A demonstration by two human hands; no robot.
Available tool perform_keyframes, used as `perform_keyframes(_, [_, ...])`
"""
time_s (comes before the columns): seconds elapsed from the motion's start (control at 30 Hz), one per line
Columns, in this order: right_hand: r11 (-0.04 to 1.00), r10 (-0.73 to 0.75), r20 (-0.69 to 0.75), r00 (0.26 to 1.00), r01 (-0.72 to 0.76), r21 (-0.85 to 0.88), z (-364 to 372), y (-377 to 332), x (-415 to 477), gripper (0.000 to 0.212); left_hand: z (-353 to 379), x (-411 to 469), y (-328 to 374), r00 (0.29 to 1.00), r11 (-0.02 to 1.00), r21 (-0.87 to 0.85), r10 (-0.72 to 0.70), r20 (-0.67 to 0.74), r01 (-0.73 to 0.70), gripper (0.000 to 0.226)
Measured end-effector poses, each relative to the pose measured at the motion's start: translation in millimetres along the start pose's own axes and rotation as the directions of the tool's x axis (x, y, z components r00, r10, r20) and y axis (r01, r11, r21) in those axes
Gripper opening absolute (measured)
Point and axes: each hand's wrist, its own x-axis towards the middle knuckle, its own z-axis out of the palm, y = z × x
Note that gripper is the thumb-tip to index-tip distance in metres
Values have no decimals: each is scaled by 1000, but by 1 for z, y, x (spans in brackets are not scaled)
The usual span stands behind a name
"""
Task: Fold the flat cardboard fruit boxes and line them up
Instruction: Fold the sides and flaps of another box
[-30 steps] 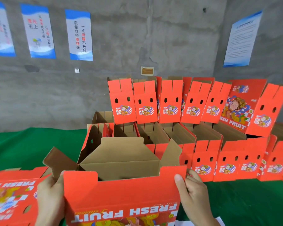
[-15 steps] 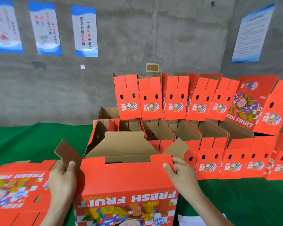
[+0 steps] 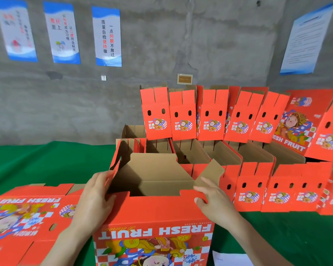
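An orange "FRESH FRUIT" box (image 3: 154, 223) stands opened up in front of me, its brown inside showing. My left hand (image 3: 96, 198) grips the box's left top corner, thumb on the front panel and fingers over the left end flap. My right hand (image 3: 212, 198) holds the right top corner, thumb on the front panel's edge and fingers against the brown right flap (image 3: 210, 173). A flat unfolded box (image 3: 25, 221) lies to the left on the green table (image 3: 37, 166).
Several folded orange boxes (image 3: 256, 187) stand in a row at the right, open boxes behind them and more (image 3: 183, 116) stacked against the concrete wall. A white paper (image 3: 231, 259) lies at the lower right. Posters hang on the wall.
The box has gone down and away from me and opened wider. The left end flap has swung in under my left hand. My right hand has shifted onto the right flap.
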Motion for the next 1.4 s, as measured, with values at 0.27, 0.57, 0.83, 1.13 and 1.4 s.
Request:
perform_keyframes(0.27, [709,-230,96,968,234,-665,-15,-34,14,88,-1,1,3,996,994,67,87,29,-88,42])
perform_keyframes(0.57, [670,-118,285,951,288,-685,-17,-39,28,92,2,22,-3,960,993,55,91,265,-109,30])
perform_keyframes(0.83, [748,-322,82,943,307,-589,-17,-28,15,90,27,45,-6,907,991,37,103,408,-129,71])
perform_keyframes(1.13, [780,-619,-43,784,607,-155,-7,-16,7,91,24,44,-9,940,959,-224,228,252,-172,71])
perform_keyframes(1.4, [921,-369,-3,929,366,130,9,6,6,74,23,41,-7,941,947,-303,195,276,-107,90])
